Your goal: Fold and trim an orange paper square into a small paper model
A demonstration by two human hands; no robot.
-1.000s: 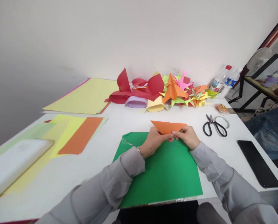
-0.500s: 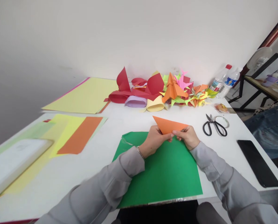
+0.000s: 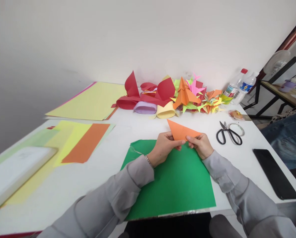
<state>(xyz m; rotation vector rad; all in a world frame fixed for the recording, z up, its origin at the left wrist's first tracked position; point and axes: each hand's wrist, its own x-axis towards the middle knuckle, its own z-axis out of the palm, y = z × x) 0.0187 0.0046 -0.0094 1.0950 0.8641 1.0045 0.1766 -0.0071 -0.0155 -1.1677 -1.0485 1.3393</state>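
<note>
A folded piece of orange paper, triangular in outline, is held up over the far edge of a green sheet. My left hand pinches its lower left part, thumb in front and fingers behind. At the lower right, my right hand grips the same paper between thumb and fingers. Both thumbs lie close together near the bottom of the paper. The fingers behind it are partly hidden.
Paper crafts, among them an orange folded figure, line the wall. Black scissors and a black phone lie to the right, two bottles behind. Coloured sheets and a white box-like object are at left.
The orange paper has tilted, its left corner rising and shifting right. My right thumb has slid slightly right and up along it. Both hands keep hold.
</note>
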